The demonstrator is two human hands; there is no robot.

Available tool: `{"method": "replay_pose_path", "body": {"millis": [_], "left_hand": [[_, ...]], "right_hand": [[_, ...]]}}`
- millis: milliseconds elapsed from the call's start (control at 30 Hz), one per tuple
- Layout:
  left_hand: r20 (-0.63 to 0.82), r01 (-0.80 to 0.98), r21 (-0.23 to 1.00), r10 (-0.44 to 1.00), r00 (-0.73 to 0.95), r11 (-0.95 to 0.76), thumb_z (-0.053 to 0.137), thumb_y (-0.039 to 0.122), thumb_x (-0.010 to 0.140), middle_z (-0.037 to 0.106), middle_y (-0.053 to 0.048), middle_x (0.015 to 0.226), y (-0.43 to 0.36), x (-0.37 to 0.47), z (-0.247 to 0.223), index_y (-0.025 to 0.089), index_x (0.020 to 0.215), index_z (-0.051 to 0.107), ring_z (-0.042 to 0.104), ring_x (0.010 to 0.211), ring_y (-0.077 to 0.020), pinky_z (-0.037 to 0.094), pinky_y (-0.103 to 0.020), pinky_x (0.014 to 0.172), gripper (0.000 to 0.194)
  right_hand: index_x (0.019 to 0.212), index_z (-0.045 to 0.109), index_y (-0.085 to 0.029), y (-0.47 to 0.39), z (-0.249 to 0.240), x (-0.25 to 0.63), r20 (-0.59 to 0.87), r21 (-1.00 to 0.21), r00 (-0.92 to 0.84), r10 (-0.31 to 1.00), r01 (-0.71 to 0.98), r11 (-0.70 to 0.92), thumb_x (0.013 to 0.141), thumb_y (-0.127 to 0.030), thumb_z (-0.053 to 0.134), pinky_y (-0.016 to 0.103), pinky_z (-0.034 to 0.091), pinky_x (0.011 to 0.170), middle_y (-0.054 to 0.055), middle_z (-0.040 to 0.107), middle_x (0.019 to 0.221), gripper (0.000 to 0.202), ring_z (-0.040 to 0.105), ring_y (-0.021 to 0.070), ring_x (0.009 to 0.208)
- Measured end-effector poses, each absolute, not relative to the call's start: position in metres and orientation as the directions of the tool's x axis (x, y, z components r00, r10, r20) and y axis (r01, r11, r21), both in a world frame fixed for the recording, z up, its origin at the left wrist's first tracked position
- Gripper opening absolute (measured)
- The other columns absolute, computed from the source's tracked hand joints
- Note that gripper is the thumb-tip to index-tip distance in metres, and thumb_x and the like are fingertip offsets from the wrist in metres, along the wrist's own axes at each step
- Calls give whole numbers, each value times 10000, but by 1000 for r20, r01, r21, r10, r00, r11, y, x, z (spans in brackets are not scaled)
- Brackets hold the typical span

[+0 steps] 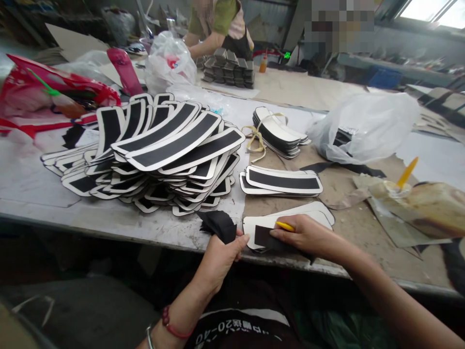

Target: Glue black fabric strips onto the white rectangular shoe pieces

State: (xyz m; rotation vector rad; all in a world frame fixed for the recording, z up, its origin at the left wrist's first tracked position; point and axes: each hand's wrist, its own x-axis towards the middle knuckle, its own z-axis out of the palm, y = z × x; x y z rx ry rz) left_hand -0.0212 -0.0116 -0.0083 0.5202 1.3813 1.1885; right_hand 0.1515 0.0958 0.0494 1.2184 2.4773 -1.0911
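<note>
My left hand [221, 257] is closed around a bundle of black fabric strips [220, 225] at the table's front edge. Its thumb and fingertips are by the left end of a white curved panel [250, 224]. My right hand [301, 232] presses a black strip [263, 235] onto that panel, with a yellow pointed tool [285, 226] also held in its fingers. More white panels lie under this one. Just behind are a few panels with black strips on them [286, 182]. To the left rises a large heap of similar strip-covered panels [174, 145].
Plain white panels [276, 131] with a yellowish tie stand behind. A clear plastic bag [370, 128] and a glue-stained bag with a yellow nozzle [407, 172] lie right. A red bag [54, 92] is far left. Across the table, a person [218, 29] works beside stacked dark pieces [228, 70].
</note>
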Motion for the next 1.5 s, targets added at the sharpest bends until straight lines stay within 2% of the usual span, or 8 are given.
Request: {"method": "replay_pose_path", "body": {"millis": [200, 433, 567, 700, 900, 1133, 1500], "left_hand": [[-480, -286, 862, 855, -194, 419, 651, 288, 691, 488, 43, 550, -3, -23, -16, 154, 705, 581, 414, 497, -89, 332, -205, 476, 152], [-494, -268, 859, 844, -209, 437, 608, 218, 702, 500, 51, 529, 2, -22, -16, 165, 664, 583, 421, 490, -88, 361, -204, 501, 69], [-501, -261, 856, 842, -201, 447, 637, 251, 694, 508, 46, 492, 5, -21, -12, 166, 613, 581, 448, 476, -97, 399, -220, 534, 130], [-508, -265, 853, 833, -222, 449, 694, 306, 655, 528, 26, 474, 8, -17, -12, 165, 593, 597, 533, 535, -144, 440, -250, 575, 181], [-481, -213, 876, 811, -334, 432, 691, 286, 645, 619, -24, 553, 10, -12, -21, 146, 694, 661, 620, 672, -216, 484, -290, 613, 151], [-450, -194, 893, 820, -355, 406, 700, 298, 638, 625, -33, 548, 9, -11, -22, 145, 724, 673, 630, 676, -234, 490, -298, 584, 178], [-491, -206, 871, 768, -411, 446, 731, 289, 588, 573, -10, 467, 10, -6, -25, 146, 674, 664, 584, 547, -204, 444, -277, 487, 180]], "right_hand": [[655, 524, -184, 116, 30, 133, -506, -509, -679, 531, 733, 451, 836, -414, 468, 219, 265, 502, -18, 537, 592, 297, 438, 102, 542], [696, 576, -187, 118, 25, 124, -517, -375, -662, 543, 745, 551, 835, -378, 486, 226, 256, 499, 10, 596, 620, 253, 473, 110, 536], [760, 606, -194, 118, 27, 123, -529, -321, -646, 550, 752, 576, 841, -383, 477, 226, 270, 505, 29, 632, 665, 242, 521, 131, 568], [802, 625, -203, 117, 25, 122, -506, -285, -660, 556, 736, 615, 844, -376, 464, 231, 277, 508, 44, 653, 691, 241, 565, 157, 609], [841, 649, -210, 113, 24, 120, -494, -219, -646, 582, 740, 636, 846, -379, 456, 246, 297, 524, 69, 680, 756, 257, 615, 194, 688], [871, 657, -199, 111, 27, 119, -506, -242, -645, 573, 744, 623, 866, -380, 435, 254, 349, 577, 91, 687, 816, 287, 630, 214, 760], [875, 658, -203, 109, 24, 120, -465, -239, -664, 585, 731, 639, 848, -397, 445, 272, 344, 581, 105, 690, 830, 290, 628, 236, 773]]}}
